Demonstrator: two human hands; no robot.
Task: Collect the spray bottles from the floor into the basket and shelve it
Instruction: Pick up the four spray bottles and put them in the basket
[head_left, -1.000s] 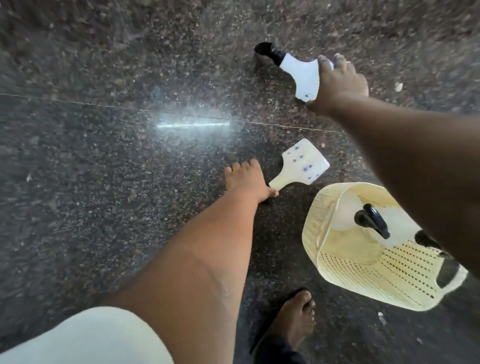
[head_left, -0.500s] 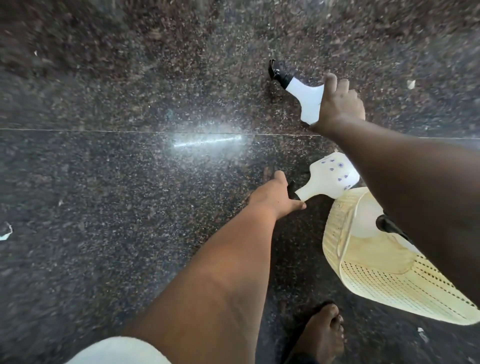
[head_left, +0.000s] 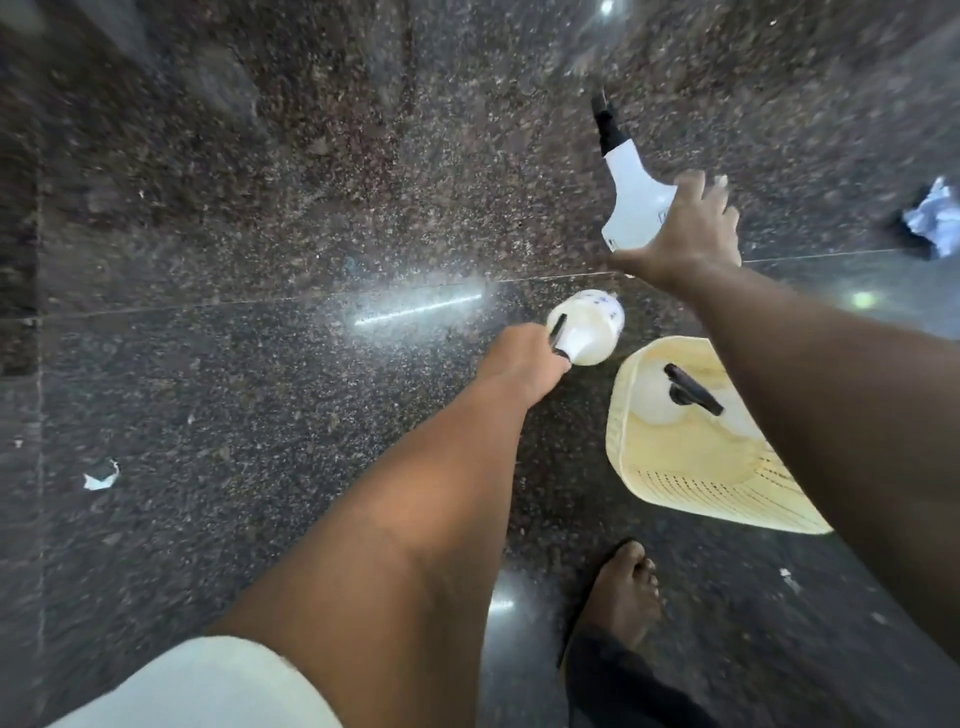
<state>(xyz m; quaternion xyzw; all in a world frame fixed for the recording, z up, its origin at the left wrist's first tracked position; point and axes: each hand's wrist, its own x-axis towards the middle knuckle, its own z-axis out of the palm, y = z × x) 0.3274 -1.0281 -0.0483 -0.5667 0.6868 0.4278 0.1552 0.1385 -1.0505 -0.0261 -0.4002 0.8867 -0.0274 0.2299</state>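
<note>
Above the dark speckled floor (head_left: 260, 260), my left hand (head_left: 522, 361) grips the dotted spray bottle (head_left: 587, 332) by its neck, just beside the cream basket (head_left: 675, 467) — one bottle (head_left: 675, 397) already inside. My right hand (head_left: 691, 234) wraps the white bottle (head_left: 631, 208), fingers partly spread.

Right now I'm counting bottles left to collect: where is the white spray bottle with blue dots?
In the head view, the white spray bottle with blue dots is centre frame, gripped at its neck by the left hand, just left of the cream plastic basket.
</note>
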